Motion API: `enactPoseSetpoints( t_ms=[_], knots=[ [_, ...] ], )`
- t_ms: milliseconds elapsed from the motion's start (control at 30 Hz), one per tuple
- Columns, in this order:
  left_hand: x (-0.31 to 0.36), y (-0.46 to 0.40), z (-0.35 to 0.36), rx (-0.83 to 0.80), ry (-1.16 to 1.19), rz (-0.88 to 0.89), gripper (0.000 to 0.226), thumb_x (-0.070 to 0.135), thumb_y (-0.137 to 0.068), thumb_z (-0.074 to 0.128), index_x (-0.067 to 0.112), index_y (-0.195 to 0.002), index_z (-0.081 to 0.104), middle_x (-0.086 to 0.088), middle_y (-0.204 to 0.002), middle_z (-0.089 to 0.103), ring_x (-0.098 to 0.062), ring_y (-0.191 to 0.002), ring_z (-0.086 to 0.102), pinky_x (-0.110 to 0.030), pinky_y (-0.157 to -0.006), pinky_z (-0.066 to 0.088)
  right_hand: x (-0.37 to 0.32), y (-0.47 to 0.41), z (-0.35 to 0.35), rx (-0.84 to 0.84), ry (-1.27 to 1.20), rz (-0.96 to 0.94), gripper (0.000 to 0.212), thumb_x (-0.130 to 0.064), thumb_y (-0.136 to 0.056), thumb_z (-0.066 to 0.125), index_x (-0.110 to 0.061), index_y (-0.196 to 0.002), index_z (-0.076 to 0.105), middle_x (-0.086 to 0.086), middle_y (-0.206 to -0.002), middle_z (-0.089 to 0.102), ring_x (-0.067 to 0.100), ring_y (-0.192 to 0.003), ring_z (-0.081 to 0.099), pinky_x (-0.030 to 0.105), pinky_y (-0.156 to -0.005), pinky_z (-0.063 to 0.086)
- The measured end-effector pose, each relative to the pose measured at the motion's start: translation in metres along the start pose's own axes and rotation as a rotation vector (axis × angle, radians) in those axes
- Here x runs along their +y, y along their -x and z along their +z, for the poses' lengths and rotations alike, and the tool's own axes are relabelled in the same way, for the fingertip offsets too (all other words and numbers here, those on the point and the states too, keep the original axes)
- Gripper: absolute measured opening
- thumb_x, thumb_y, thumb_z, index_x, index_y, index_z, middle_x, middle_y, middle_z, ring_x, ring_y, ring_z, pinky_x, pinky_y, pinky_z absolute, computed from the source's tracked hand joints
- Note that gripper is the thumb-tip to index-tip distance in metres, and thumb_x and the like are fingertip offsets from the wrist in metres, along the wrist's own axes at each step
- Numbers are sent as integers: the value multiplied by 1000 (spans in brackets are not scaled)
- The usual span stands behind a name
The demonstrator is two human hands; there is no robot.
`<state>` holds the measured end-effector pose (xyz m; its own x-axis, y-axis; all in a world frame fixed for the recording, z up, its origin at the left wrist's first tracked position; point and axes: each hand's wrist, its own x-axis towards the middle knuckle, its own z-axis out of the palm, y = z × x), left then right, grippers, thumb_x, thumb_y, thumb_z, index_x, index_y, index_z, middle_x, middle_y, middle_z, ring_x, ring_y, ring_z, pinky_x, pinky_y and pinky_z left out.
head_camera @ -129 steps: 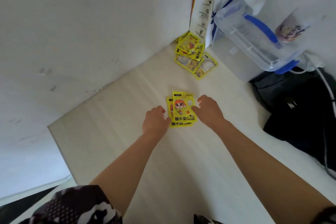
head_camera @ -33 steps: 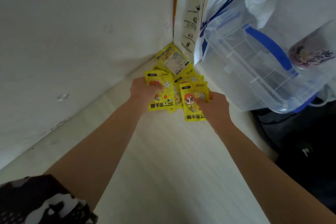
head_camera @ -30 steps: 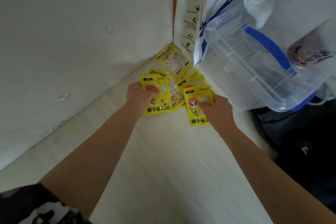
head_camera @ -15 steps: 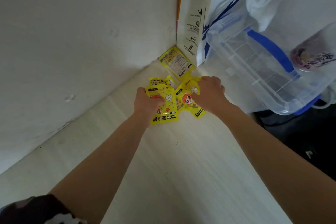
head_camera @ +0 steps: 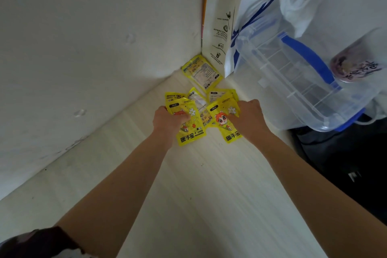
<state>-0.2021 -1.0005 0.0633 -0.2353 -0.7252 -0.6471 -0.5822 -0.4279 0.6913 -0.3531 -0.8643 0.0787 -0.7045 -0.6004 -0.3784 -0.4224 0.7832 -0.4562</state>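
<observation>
Fingers of the left hand curl down over the upper half of the left packet, a yellow hand-warmer sachet, and grip it. The fingertips are tucked out of sight, and the hand covers most of the printed cartoon figure. The arm runs back to a patterned sleeve, cut off at the near left corner. This packet sits near the wall over the pale surface, its "HAND WARMER" print showing at the near edge.

Between the hands and just beyond them lie the loose packets, overlapping so much that their number is hard to tell. To the right, the right packet shows a red-haired cartoon figure. Its right edge is hidden under the right hand, whose bent fingers close on that edge, tips not visible. Whether either packet is lifted or lies flat I cannot tell.

Farther off, the corner packet leans back-side out where the wall meets a white paper bag, whose "coffee" print is cut off by the top edge. Right of that sits a clear plastic box with a blue handle and a crumpled tissue above it. Then come a blurred purple-printed cup and a dark bag lost in shadow.
</observation>
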Motion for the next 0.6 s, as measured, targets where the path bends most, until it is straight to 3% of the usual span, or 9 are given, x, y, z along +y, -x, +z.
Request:
enactPoseSetpoints(
  t_ms=[100, 233, 333, 467, 533, 600],
  knots=[
    [-2, 1, 0, 16, 16, 10, 18, 10, -69, 81, 20, -83, 73, -5, -86, 75, -26, -81, 74, -42, -79, 60, 6, 1, -5, -50, -167, 109, 21, -27, -86, 65, -5, -87, 67, 14, -87, 69, 30, -80, 63, 31, -69, 50],
    [1, 4, 3, 14, 73, -11, 14, 18, -71, 83, 20, -77, 70, -5, -80, 75, -27, -80, 74, -42, -80, 60, 9, 5, -9, 2, -510, 234, 11, -21, -83, 69, -16, -74, 65, 0, -66, 62, 18, -64, 59, 25, -56, 44],
    [5, 8, 9, 5, 125, -18, 13, 18, -73, 82, 19, -79, 70, -6, -83, 75, -26, -78, 73, -42, -79, 60, 5, -3, -8, 62, -518, 241, 11, -22, -84, 67, -12, -86, 66, 2, -76, 64, 19, -73, 61, 27, -63, 48],
    [11, 10, 24, 62, 102, 6, 15, 20, -76, 77, 22, -67, 64, 0, -67, 66, -20, -66, 65, -35, -71, 58, -4, -17, -2, 63, -430, 259, 29, -25, -80, 65, -12, -106, 63, 7, -103, 67, 26, -97, 64, 37, -82, 54],
    [14, 9, 32, 92, 94, 22, 15, 34, -64, 75, 23, -70, 68, -4, -73, 70, -25, -82, 68, -42, -76, 60, -8, -21, 1, 55, -426, 275, 30, -24, -80, 66, -11, -106, 63, 9, -103, 68, 28, -98, 64, 40, -84, 55],
    [12, 1, 42, 92, 95, 25, 28, 41, -54, 71, 24, -75, 71, -7, -81, 72, -31, -96, 67, -46, -76, 60, -13, -22, 2, 62, -435, 284, 30, -22, -80, 66, -8, -106, 63, 11, -103, 68, 30, -98, 64, 45, -86, 54]
  ],
)
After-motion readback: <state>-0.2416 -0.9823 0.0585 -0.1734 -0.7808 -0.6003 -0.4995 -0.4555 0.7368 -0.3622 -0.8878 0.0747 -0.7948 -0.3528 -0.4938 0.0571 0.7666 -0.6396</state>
